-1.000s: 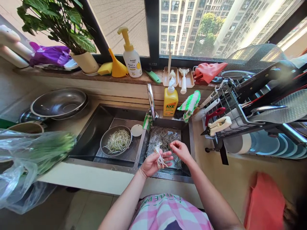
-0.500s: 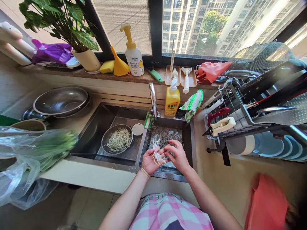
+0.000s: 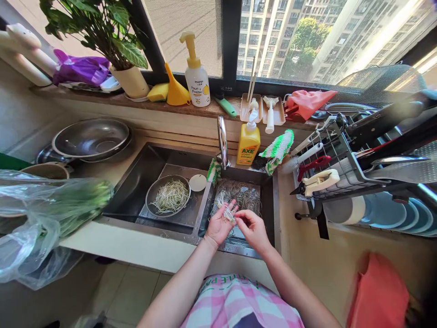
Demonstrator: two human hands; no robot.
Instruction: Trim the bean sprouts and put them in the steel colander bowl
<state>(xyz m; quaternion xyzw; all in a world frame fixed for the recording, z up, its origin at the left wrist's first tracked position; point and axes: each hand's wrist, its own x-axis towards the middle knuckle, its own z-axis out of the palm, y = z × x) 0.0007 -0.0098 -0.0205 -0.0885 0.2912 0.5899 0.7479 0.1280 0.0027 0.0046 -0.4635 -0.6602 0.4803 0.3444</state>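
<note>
My left hand (image 3: 218, 228) is palm up over the right sink basin (image 3: 275, 200), holding a small bunch of bean sprouts (image 3: 226, 213) across the palm and fingers. At the tips of that bunch, my right hand (image 3: 252, 230) has thumb and forefinger pinched together on a sprout end. Below both hands, thin stringy root bits (image 3: 241, 193) lie scattered on the basin floor. A round metal bowl (image 3: 149, 207) heaped with more sprouts stands in the left basin (image 3: 123, 200), beside a white round lid-like disc (image 3: 198, 183).
The faucet (image 3: 223, 143) rises behind the divider, beside a yellow AXE bottle (image 3: 248, 145). A bag of green vegetables (image 3: 75, 205) lies on the left counter near pans (image 3: 92, 139). To the right stands a dish rack (image 3: 344, 173) with knives and plates.
My right hand has drawn its fingers into a pinch and sits slightly lower. The sprouts lie more spread over my left palm. The whole view has shifted slightly.
</note>
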